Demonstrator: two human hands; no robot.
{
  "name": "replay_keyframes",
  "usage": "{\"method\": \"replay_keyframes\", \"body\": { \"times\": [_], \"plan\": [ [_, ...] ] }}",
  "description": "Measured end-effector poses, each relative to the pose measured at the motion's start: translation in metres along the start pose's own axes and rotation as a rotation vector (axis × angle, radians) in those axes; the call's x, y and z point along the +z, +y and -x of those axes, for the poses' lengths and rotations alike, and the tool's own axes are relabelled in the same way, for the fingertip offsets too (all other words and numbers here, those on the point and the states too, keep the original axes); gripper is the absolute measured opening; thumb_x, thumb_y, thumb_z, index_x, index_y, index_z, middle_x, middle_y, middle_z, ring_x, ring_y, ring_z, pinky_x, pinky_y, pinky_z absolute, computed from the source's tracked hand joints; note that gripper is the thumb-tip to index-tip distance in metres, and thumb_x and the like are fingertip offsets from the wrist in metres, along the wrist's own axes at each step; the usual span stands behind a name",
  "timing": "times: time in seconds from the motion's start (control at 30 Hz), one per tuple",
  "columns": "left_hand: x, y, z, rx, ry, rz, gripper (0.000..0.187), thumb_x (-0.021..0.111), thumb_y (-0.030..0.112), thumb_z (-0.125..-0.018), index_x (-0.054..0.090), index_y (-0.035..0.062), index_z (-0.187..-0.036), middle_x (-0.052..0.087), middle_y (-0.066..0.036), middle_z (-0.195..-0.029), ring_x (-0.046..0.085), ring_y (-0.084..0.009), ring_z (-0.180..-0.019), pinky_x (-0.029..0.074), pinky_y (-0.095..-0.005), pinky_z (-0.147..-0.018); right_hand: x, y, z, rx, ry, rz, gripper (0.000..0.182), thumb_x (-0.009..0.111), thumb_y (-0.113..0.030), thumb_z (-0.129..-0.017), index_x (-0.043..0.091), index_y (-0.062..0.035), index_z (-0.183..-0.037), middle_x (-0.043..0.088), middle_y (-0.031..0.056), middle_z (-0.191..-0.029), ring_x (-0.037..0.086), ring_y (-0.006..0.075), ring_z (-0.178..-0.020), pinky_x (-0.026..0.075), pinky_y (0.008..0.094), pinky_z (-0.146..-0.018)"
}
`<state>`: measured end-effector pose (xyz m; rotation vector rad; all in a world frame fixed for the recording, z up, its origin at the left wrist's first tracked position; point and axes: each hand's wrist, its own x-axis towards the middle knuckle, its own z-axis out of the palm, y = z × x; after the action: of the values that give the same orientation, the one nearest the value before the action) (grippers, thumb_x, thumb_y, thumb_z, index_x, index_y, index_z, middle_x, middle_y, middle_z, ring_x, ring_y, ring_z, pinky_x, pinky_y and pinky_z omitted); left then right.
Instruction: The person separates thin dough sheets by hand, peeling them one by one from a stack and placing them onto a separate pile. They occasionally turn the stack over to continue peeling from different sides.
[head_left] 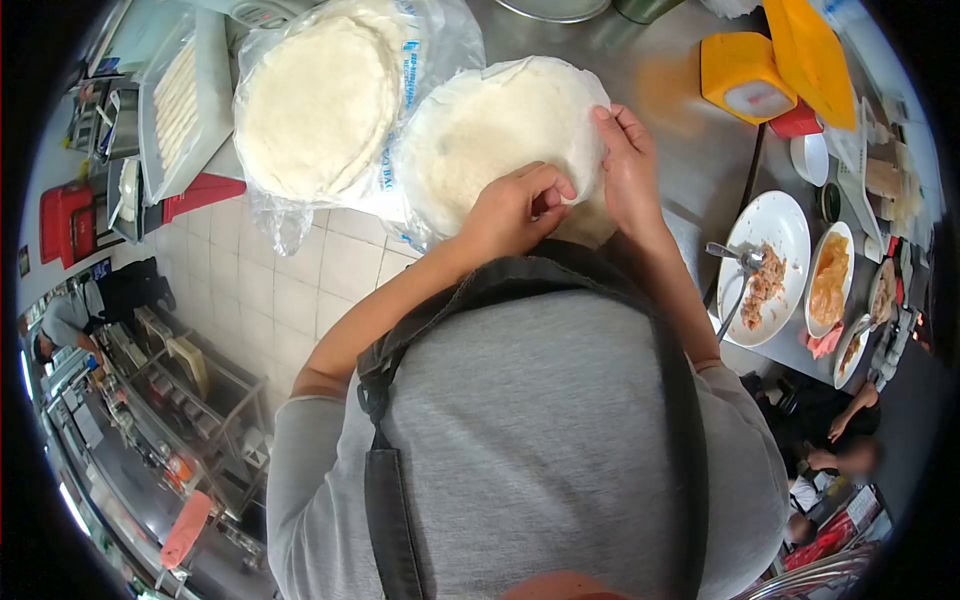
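Note:
A round, thin, pale dough sheet [500,125] lies in front of me, on top of what looks like a stack of the same. My right hand [630,160] grips its right edge, thumb on top and fingers partly hidden behind it. At the near edge my left hand [515,210] is closed in a pinch on the sheet, its fingertips partly hidden by its own knuckles. To the left, a taller stack of round dough sheets [315,110] rests in an opened clear plastic bag [440,40] with blue print.
At right are a white oval plate [740,300] with minced filling and spoons, a dish of orange-brown sauce [830,275] and a yellow scale [735,75]. A white tray of rolls [185,110] stands at far left. Other people work at the lower left and lower right.

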<state>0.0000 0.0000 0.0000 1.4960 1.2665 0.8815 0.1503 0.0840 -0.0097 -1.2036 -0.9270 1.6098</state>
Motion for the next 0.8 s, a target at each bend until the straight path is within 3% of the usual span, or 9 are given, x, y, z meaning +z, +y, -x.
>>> {"method": "replay_keyframes", "body": {
  "times": [0.2,0.33,0.4,0.47,0.53,0.57,0.63,0.77,0.8],
  "plan": [
    [-0.014,-0.003,-0.006,-0.105,-0.006,0.173,0.016,0.068,0.001,-0.081,0.061,0.0052,-0.095,0.055,0.001,-0.077,0.051,-0.0072,-0.073,0.044,-0.0221,-0.065,0.007,-0.006,0.011,0.032,-0.069,-0.249,0.015,0.056,-0.014,-0.092,0.061,-0.0004,-0.097,0.062,0.0025,-0.09,0.056,0.0089,-0.083,0.043,0.0233,-0.078],
    [-0.049,-0.006,-0.035,0.194,0.411,-0.305,0.04,0.074,0.009,-0.074,0.06,0.0055,-0.112,0.06,-0.008,-0.108,0.056,-0.0182,-0.093,0.047,-0.0293,-0.082,0.004,-0.012,0.017,0.041,-0.153,-0.279,0.019,0.058,-0.015,-0.089,0.06,0.0,-0.1,0.063,0.0033,-0.093,0.058,0.0105,-0.086,0.045,0.0245,-0.078],
    [-0.067,0.001,-0.052,0.28,0.505,-0.46,0.046,0.075,0.011,-0.074,0.058,0.0064,-0.116,0.059,-0.007,-0.112,0.055,-0.0188,-0.098,0.046,-0.0296,-0.084,0.003,-0.017,0.017,0.067,-0.209,-0.288,0.022,0.06,-0.017,-0.087,0.06,0.0,-0.102,0.063,0.0034,-0.094,0.058,0.011,-0.087,0.045,0.0252,-0.078],
    [-0.085,0.005,-0.065,0.368,0.598,-0.616,0.052,0.075,0.013,-0.073,0.056,0.0072,-0.121,0.058,-0.007,-0.117,0.054,-0.0194,-0.102,0.045,-0.03,-0.087,0.002,-0.02,0.013,0.079,-0.036,-0.259,0.03,0.063,-0.021,-0.084,0.06,-0.0011,-0.105,0.062,0.0034,-0.097,0.058,0.0116,-0.089,0.045,0.0263,-0.08],
    [-0.105,0.007,-0.069,0.293,0.132,-0.253,0.056,0.075,0.015,-0.074,0.054,0.0051,-0.124,0.059,-0.006,-0.114,0.055,-0.0179,-0.103,0.043,-0.0291,-0.091,0.002,-0.039,0.007,0.056,-0.015,-0.176,0.032,0.065,-0.022,-0.083,0.06,-0.0018,-0.106,0.062,0.0031,-0.097,0.058,0.0115,-0.09,0.045,0.0264,-0.08],
    [-0.113,0.014,-0.068,0.295,0.138,-0.256,0.056,0.075,0.015,-0.074,0.054,0.0051,-0.124,0.059,-0.006,-0.114,0.055,-0.0179,-0.103,0.043,-0.0291,-0.091,0.0,-0.046,0.001,0.036,0.01,-0.096,0.034,0.066,-0.024,-0.082,0.06,-0.0026,-0.107,0.062,0.0029,-0.097,0.058,0.0114,-0.09,0.045,0.0264,-0.08],
    [-0.129,0.046,-0.061,0.037,-0.156,0.021,0.053,0.075,0.018,-0.076,0.054,0.0022,-0.122,0.061,-0.005,-0.106,0.057,-0.0145,-0.101,0.044,-0.0274,-0.089,-0.017,-0.058,-0.023,-0.02,-0.002,-0.021,0.033,0.067,-0.024,-0.082,0.061,-0.0032,-0.108,0.062,0.0029,-0.098,0.057,0.0119,-0.091,0.045,0.027,-0.08],
    [-0.141,0.065,-0.041,-0.021,-0.401,0.335,0.048,0.07,0.024,-0.081,0.056,0.0017,-0.12,0.062,-0.004,-0.102,0.058,-0.0112,-0.098,0.045,-0.0258,-0.087,-0.01,-0.107,-0.039,-0.078,-0.232,0.099,0.029,0.067,-0.024,-0.084,0.062,-0.0054,-0.105,0.061,0.0025,-0.102,0.058,0.0147,-0.09,0.046,0.0287,-0.079],
    [-0.13,0.063,-0.036,0.026,-0.334,0.373,0.049,0.07,0.025,-0.081,0.055,0.001,-0.12,0.063,-0.005,-0.101,0.059,-0.0126,-0.095,0.047,-0.0266,-0.085,-0.005,-0.115,-0.039,-0.097,-0.286,0.187,0.027,0.067,-0.025,-0.083,0.062,-0.0067,-0.102,0.061,0.0029,-0.101,0.059,0.0172,-0.088,0.047,0.0293,-0.077]
  ]
}}
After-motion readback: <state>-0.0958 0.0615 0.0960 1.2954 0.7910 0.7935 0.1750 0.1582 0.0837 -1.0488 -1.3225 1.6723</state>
